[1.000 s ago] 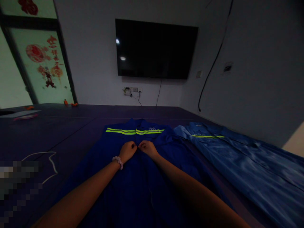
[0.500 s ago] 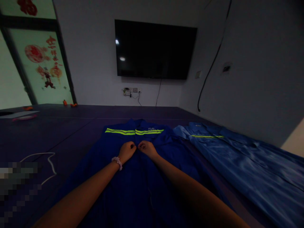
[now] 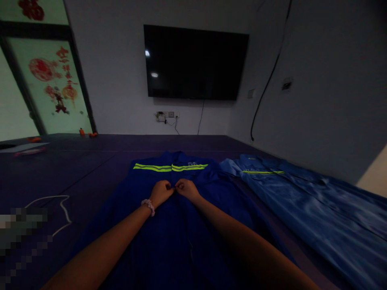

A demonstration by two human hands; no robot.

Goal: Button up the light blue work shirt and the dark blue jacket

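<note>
A dark blue work jacket [image 3: 145, 245] with yellow-green reflective stripes [image 3: 152, 167] lies spread out, collar away from me. At its front opening, just below the stripes, my left hand [image 3: 162, 191] pinches the jacket's edge. My right hand [image 3: 186, 189] is closed in a pinch on the same front edge, its fingertips almost touching the left ones. Whatever small part sits between the fingertips is hidden. A pale scrunchie [image 3: 148, 206] circles my left wrist.
A lighter blue garment [image 3: 302, 205] lies to the right. On the purple mat [image 3: 90, 161], a white cord [image 3: 64, 207] curves at left beside a blurred-out patch. Small orange objects [image 3: 93, 135] sit near the door. A television [image 3: 196, 62] hangs on the far wall.
Both hands stay at the jacket's front opening; the left fingertips have come slightly closer to the right ones. The view has shifted a little.
</note>
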